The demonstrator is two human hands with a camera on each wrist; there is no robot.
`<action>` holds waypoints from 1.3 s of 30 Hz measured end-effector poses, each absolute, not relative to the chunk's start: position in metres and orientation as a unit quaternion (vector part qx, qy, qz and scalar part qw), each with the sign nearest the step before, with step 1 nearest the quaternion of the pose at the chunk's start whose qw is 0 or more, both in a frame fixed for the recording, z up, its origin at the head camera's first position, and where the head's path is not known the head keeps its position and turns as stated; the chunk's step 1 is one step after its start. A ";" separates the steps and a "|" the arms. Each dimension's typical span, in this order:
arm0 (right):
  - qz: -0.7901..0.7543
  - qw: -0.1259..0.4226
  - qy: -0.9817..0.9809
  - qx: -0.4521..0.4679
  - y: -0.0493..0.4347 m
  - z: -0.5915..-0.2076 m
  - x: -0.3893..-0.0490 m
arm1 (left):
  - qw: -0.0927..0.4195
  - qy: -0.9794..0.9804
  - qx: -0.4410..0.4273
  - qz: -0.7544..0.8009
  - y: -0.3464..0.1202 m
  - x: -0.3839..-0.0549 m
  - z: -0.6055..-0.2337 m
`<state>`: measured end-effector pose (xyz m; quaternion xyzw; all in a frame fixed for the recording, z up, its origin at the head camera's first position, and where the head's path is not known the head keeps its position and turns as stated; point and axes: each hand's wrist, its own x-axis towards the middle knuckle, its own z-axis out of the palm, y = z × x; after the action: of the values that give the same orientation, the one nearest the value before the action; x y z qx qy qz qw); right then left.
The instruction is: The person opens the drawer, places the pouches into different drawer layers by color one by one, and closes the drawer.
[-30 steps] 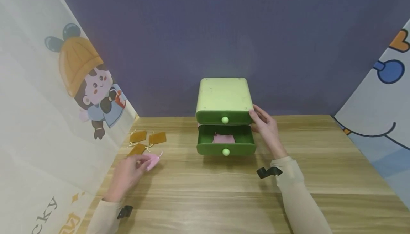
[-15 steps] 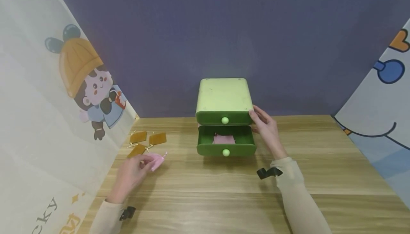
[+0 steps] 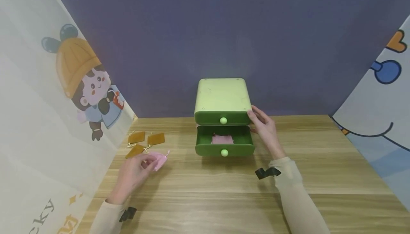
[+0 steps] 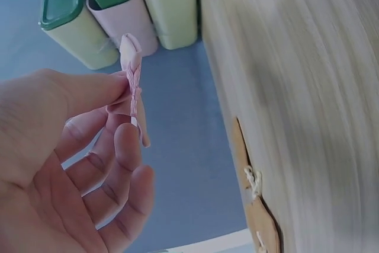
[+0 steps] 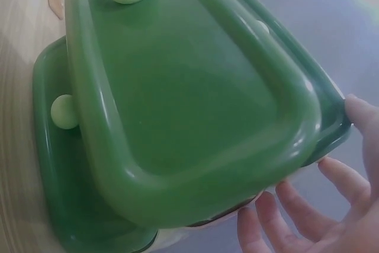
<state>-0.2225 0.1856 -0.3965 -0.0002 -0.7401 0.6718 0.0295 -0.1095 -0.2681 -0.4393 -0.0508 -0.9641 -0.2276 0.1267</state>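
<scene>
My left hand (image 3: 131,177) pinches a small pink drawstring pouch (image 3: 161,160) between thumb and fingers, above the table's left part. In the left wrist view the pouch (image 4: 131,60) is seen edge-on, gathered at its neck. At the centre stands a small drawer cabinet (image 3: 222,93), pale green on top with dark green drawer fronts. Its middle drawer (image 3: 205,150) is pulled out and holds another pink pouch (image 3: 222,140). The upper drawer (image 3: 208,118) is pushed in. My right hand (image 3: 266,131) rests against the cabinet's right side, thumb at the upper front corner, fingers spread along the side.
Three brown-orange pouches with pale cords lie on the wooden table at the left: one pouch (image 3: 136,137) at the back, another (image 3: 156,139) beside it, a third (image 3: 135,151) in front. A dark blue wall (image 3: 160,49) rises behind the cabinet. Printed panels flank both sides.
My left hand has carried the pink pouch slightly to the right, away from the brown-orange pouches. My right hand keeps its place on the cabinet, and the view has shifted slightly.
</scene>
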 end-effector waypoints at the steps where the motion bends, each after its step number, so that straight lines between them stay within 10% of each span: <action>1: 0.672 0.030 -0.740 0.000 0.185 -0.397 -0.223 | 0.125 -0.964 -0.051 -0.230 -0.267 -0.109 -0.439; 39: 0.669 0.030 -0.743 0.000 0.185 -0.399 -0.222 | 0.188 -0.950 -0.096 -0.229 -0.239 -0.120 -0.420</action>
<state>-0.2220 0.1855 -0.3987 0.0003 -0.7428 0.6689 0.0301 -0.1204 -0.2391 -0.4199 -0.0965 -0.9502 -0.2288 0.1883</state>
